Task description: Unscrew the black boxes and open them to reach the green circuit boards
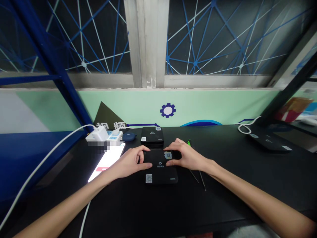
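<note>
While both hands rest on the black box (pixel 160 167), left hand (pixel 130 162) grips its left edge, right hand (pixel 187 157) its right; second box (pixel 152 135) lies just beyond, phone (pixel 107 161) left.

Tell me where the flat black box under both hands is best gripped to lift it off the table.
Probably by its two side edges, one hand from each side. The black box lies flat and wide on the black table, too broad for one hand to span. The left hand and right hand already rest at its far corners; a second box sits close behind.
</note>
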A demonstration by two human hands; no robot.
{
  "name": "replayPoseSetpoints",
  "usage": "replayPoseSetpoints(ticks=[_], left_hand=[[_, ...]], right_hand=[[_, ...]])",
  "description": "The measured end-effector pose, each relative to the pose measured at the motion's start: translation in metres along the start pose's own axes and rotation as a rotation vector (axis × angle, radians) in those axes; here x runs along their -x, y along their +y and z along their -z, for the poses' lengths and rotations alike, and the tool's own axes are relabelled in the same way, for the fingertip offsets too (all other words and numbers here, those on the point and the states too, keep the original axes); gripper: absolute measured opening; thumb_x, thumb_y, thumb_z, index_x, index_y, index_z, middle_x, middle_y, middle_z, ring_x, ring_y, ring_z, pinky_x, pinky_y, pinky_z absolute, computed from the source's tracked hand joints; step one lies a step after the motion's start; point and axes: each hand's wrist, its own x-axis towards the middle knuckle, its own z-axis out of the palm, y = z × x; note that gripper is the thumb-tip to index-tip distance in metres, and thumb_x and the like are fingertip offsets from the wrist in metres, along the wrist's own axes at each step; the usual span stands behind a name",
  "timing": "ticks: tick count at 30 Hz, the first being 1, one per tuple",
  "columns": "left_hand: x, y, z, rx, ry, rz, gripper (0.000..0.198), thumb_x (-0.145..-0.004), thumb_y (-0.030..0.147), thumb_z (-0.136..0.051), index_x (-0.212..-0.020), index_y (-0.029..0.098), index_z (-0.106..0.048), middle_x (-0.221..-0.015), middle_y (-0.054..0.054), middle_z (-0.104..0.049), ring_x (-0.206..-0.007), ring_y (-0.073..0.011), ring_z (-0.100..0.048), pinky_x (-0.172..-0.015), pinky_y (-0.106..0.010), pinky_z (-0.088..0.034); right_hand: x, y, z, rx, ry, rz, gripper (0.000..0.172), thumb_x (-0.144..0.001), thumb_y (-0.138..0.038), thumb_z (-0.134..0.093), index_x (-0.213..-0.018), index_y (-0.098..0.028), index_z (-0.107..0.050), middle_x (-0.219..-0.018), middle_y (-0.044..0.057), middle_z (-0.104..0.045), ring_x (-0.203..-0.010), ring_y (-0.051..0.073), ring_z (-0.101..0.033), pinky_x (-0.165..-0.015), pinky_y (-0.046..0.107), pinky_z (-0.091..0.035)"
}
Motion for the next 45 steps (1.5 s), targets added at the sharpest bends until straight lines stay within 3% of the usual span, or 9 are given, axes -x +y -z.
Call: replayPoseSetpoints(ticks=[7,15,23,30,34,37,41,45], left_hand=[[0.001,0.003,-0.003,-0.034,-0.033,0.039,0.054,-0.084,0.061,-0.060,-0.123,0.023,-0.055,-0.065,0.006,-0.056,-0.061,-0.0152,-0.052,-0.057,-0.024,-0.035],[0.004,0.006,-0.005,-0.148,0.016,-0.001,0.051,-0.091,0.061,-0.049,-0.126,0.024,-0.055,-0.066,0.005,-0.055,-0.063,-0.0156,-0.053,-0.059,-0.025,-0.036],[0.007,0.013,-0.005,-0.387,0.053,-0.038,0.045,-0.098,0.054,-0.040,-0.130,0.025,-0.053,-0.068,0.003,-0.060,-0.061,-0.0173,-0.057,-0.054,-0.026,-0.035],[0.006,0.015,-0.006,-0.447,0.136,-0.067,0.038,-0.099,0.049,-0.042,-0.126,0.027,-0.055,-0.066,0.004,-0.060,-0.059,-0.0175,-0.057,-0.053,-0.026,-0.032],[0.005,0.015,-0.006,-0.321,0.265,-0.100,0.031,-0.097,0.044,-0.047,-0.121,0.027,-0.057,-0.062,0.006,-0.054,-0.055,-0.0141,-0.052,-0.054,-0.025,-0.034],[0.004,0.017,-0.005,-0.089,0.325,-0.096,0.029,-0.097,0.044,-0.047,-0.114,0.026,-0.061,-0.064,0.005,-0.053,-0.056,-0.0130,-0.050,-0.053,-0.024,-0.036],[0.003,0.021,-0.002,0.250,0.311,-0.068,0.030,-0.096,0.046,-0.049,-0.094,0.022,-0.066,-0.086,0.000,-0.065,-0.076,-0.0160,-0.060,-0.067,-0.026,-0.048],[0.003,0.026,0.001,0.427,0.231,-0.003,0.034,-0.097,0.047,-0.047,-0.095,0.021,-0.069,-0.100,-0.003,-0.069,-0.092,-0.0198,-0.064,-0.084,-0.032,-0.053]], right_hand=[[0.001,-0.002,0.000,0.103,0.007,0.036,0.048,-0.084,-0.056,-0.066,-0.117,-0.023,-0.069,-0.107,0.008,-0.068,-0.097,0.026,-0.052,-0.088,0.042,-0.042],[0.004,-0.010,0.010,0.265,-0.015,0.084,0.088,-0.064,-0.079,-0.067,-0.125,-0.017,-0.064,-0.121,0.014,-0.060,-0.104,0.033,-0.051,-0.090,0.051,-0.039],[0.008,-0.010,0.011,0.199,-0.117,0.146,0.102,-0.058,-0.073,-0.075,-0.138,-0.014,-0.053,-0.117,0.014,-0.062,-0.105,0.033,-0.050,-0.093,0.048,-0.039],[0.006,-0.010,0.012,0.162,-0.099,0.116,0.099,-0.054,-0.069,-0.081,-0.135,-0.018,-0.054,-0.110,0.012,-0.062,-0.101,0.032,-0.051,-0.092,0.050,-0.041],[0.007,-0.010,0.012,0.059,-0.043,0.083,0.101,-0.059,-0.061,-0.083,-0.143,-0.024,-0.043,-0.121,0.010,-0.052,-0.110,0.030,-0.051,-0.092,0.044,-0.047],[0.009,-0.011,0.014,-0.021,-0.026,0.076,0.089,-0.067,-0.052,-0.083,-0.143,-0.028,-0.041,-0.122,0.008,-0.049,-0.109,0.026,-0.055,-0.087,0.038,-0.052],[0.008,-0.015,0.015,-0.067,0.046,0.103,0.063,-0.076,-0.044,-0.079,-0.130,-0.029,-0.051,-0.124,0.007,-0.050,-0.109,0.023,-0.057,-0.092,0.038,-0.052],[0.008,-0.014,0.012,-0.105,0.128,0.146,0.053,-0.082,-0.039,-0.075,-0.129,-0.027,-0.051,-0.120,0.006,-0.060,-0.104,0.021,-0.061,-0.091,0.037,-0.053]])
